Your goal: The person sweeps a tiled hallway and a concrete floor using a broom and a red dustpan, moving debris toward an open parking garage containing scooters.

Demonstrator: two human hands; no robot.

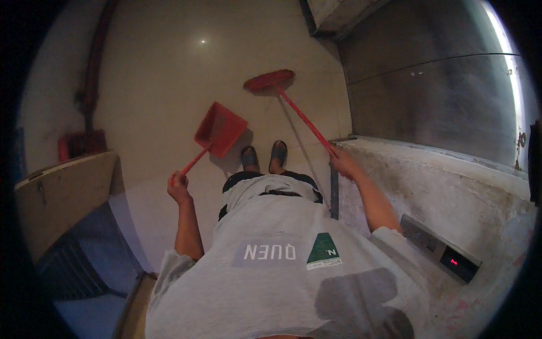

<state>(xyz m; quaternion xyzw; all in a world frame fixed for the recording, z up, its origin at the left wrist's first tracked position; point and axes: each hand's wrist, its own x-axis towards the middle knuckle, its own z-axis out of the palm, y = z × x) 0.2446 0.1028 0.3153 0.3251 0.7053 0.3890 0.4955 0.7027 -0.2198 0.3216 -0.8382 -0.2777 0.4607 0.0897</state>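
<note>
My left hand (179,187) grips the thin handle of a red dustpan (219,129), which hangs above the pale tiled floor in front of my feet. My right hand (344,163) holds the long red handle of a red broom (270,81). The broom's head rests on the floor further ahead, near the metal elevator door. I stand in dark sandals (264,155) and wear a grey shirt.
A metal elevator door (435,96) and a rough white wall (451,192) with a call panel (446,254) lie to my right. A reddish pipe (93,68) and red box (82,144) stand at left. A wooden door (62,198) is open near my left side.
</note>
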